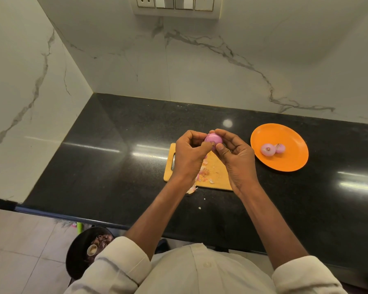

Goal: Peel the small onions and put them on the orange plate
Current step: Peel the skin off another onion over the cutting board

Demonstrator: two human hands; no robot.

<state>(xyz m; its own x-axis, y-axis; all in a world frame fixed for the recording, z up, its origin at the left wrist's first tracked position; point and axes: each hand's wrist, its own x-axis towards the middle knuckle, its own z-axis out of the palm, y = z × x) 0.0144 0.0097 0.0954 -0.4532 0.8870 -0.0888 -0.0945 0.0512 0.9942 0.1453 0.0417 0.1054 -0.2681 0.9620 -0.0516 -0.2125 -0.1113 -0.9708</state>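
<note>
Left hand (189, 152) and right hand (235, 157) both pinching one small onion (214, 139) above the cutting board (218, 172); two peeled onions (272, 149) on the orange plate (285, 164); skins (203, 172) on the board.

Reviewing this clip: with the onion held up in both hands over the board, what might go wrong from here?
1. The onion is pinched only at the fingertips of the left hand and right hand; its smooth skin might slip and drop onto the cutting board or black counter.
2. Peel scraps already spill past the board's near edge, so more may scatter onto the counter.
3. The two peeled onions sit loose on the orange plate; adding a third carelessly could roll them.
</note>
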